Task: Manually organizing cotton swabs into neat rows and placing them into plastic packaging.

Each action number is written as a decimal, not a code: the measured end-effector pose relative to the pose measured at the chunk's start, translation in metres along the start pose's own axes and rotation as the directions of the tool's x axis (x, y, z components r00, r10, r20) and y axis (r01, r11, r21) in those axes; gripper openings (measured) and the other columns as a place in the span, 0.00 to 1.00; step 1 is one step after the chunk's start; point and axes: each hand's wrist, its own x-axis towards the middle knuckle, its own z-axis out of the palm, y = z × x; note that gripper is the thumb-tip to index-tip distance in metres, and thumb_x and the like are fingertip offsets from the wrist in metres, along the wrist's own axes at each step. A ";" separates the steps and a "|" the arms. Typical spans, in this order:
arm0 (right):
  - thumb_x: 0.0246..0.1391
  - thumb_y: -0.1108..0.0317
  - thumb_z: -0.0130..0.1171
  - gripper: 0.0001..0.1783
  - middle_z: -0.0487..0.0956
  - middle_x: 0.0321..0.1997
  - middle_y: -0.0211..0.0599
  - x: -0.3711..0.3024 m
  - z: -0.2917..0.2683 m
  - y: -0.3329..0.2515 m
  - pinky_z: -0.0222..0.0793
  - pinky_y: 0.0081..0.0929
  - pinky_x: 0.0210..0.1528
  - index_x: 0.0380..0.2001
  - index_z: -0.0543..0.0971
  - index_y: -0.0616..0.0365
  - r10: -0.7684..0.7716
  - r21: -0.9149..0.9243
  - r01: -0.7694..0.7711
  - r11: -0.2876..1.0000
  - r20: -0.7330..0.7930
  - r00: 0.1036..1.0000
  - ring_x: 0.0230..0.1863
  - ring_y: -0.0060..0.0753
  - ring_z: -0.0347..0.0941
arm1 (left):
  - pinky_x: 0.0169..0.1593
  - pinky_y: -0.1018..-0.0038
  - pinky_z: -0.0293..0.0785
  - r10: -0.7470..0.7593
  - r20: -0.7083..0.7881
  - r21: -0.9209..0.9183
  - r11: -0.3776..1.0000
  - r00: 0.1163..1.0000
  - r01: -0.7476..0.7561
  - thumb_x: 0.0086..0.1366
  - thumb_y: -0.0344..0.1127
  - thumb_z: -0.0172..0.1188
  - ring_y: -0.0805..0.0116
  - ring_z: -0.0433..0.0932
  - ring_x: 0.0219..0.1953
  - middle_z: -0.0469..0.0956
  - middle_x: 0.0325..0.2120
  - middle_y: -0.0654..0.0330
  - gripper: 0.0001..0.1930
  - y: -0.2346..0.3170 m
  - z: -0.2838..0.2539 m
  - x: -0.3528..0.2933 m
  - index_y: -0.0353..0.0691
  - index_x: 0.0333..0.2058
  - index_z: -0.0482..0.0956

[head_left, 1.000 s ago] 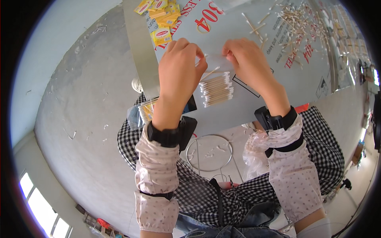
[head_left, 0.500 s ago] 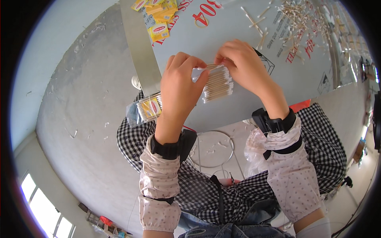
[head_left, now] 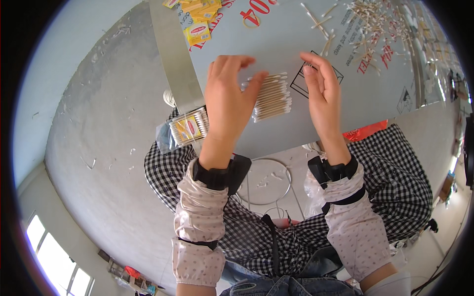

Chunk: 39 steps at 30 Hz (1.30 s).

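A row of cotton swabs (head_left: pixel 272 98) lies side by side on the grey table, white tips at both ends. My left hand (head_left: pixel 231 91) hovers at the row's left edge, thumb and fingers apart, with its thumb by the upper swabs. To the right of the row, apart from it, my right hand (head_left: pixel 323 91) is raised with fingers parted and nothing in it. A clear pack of swabs (head_left: pixel 190 128) with a yellow card inside sits at the table's near left edge, beside my left wrist.
Yellow cards (head_left: pixel 198 32) are piled at the far left of the table (head_left: pixel 276 138). A heap of loose swabs (head_left: pixel 373 22) spreads over the far right, and a few stray swabs (head_left: pixel 316 22) lie left of it. A rubber band (head_left: pixel 251 22) rests at the far middle.
My right hand has drawn away from the row's upper end to the right, and its fingers have parted. My left hand has shifted slightly, its thumb and fingers spreading. The swab row stays in place.
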 end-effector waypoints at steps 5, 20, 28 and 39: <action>0.74 0.53 0.41 0.27 0.71 0.64 0.43 -0.011 0.022 0.004 0.59 0.34 0.71 0.61 0.70 0.64 0.046 0.251 -0.032 0.968 -0.051 0.998 0.65 0.36 0.66 | 0.65 0.65 0.62 -0.293 -0.135 -0.701 0.703 0.946 0.118 0.77 0.44 0.46 0.59 0.68 0.63 0.69 0.60 0.47 0.24 0.011 0.026 -0.026 0.31 0.62 0.66; 0.73 0.52 0.43 0.26 0.75 0.57 0.42 -0.009 0.041 -0.003 0.63 0.30 0.65 0.56 0.73 0.66 0.037 0.417 -0.029 0.909 -0.012 0.999 0.60 0.34 0.71 | 0.73 0.65 0.47 -0.319 0.007 -0.809 0.556 0.948 0.193 0.78 0.56 0.33 0.60 0.58 0.71 0.63 0.67 0.48 0.33 0.011 0.018 -0.030 0.33 0.67 0.60; 0.74 0.51 0.40 0.27 0.74 0.59 0.46 -0.030 0.024 0.007 0.64 0.36 0.67 0.58 0.71 0.66 0.014 0.365 0.045 0.930 -0.158 0.987 0.62 0.38 0.70 | 0.73 0.58 0.48 -0.248 -0.144 -0.564 0.816 0.958 0.127 0.74 0.54 0.47 0.53 0.55 0.72 0.59 0.69 0.46 0.37 0.013 -0.001 -0.071 0.29 0.69 0.54; 0.74 0.60 0.42 0.22 0.74 0.58 0.49 -0.052 0.009 0.018 0.70 0.38 0.62 0.57 0.70 0.68 -0.003 0.283 0.113 0.953 -0.361 0.933 0.60 0.40 0.72 | 0.72 0.50 0.49 0.123 0.213 0.528 0.820 0.969 -0.220 0.59 0.68 0.56 0.45 0.51 0.73 0.54 0.70 0.39 0.54 0.026 0.055 -0.068 0.23 0.67 0.55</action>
